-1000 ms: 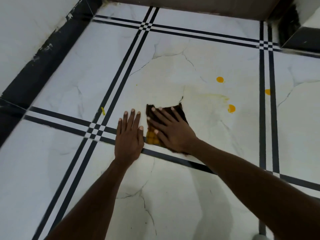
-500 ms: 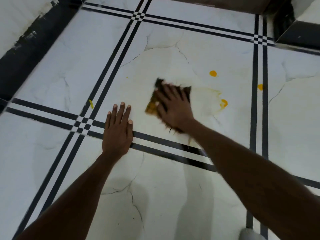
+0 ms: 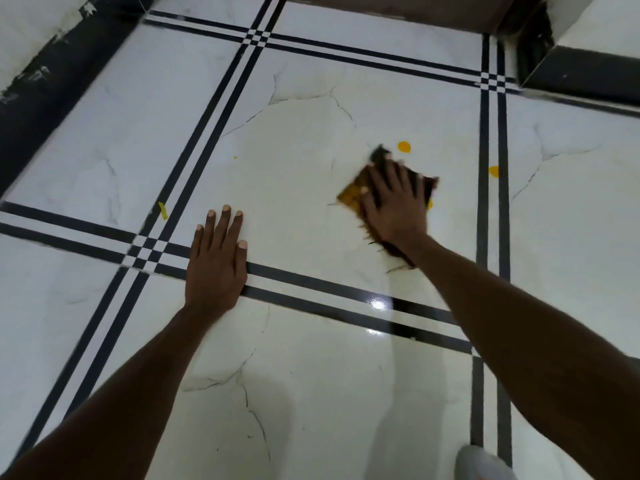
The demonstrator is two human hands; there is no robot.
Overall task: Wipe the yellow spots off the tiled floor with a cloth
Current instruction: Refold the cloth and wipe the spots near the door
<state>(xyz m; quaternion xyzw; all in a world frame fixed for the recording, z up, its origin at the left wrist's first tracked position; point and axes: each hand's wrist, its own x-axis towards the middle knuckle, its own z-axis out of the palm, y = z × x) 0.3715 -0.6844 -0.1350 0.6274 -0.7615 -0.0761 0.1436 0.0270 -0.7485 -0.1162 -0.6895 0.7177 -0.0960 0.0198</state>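
Observation:
My right hand (image 3: 394,202) presses flat on a dark brown cloth (image 3: 353,194) stained yellow at its left corner, on the white marble-look tiled floor (image 3: 304,161). A round yellow spot (image 3: 403,146) lies just beyond the cloth's far corner. Another yellow spot (image 3: 494,171) sits by the black stripe to the right. A sliver of yellow (image 3: 430,204) shows at the cloth's right edge, mostly covered. A small yellow streak (image 3: 162,210) lies far left by the crossing stripes, and a tiny yellow speck (image 3: 235,157) sits mid-tile. My left hand (image 3: 216,258) rests flat on the floor, fingers together.
Black double stripes (image 3: 491,202) cross the floor in a grid. A dark skirting and white wall (image 3: 52,74) run along the left. A dark wall base (image 3: 381,8) closes the far side, and a white-and-black corner block (image 3: 588,71) stands at the far right. A pale object (image 3: 481,462) shows at the bottom edge.
My right hand has slid the cloth away from me and to the right, over the smeared area and the nearest spot. My left hand has stayed planted on the floor.

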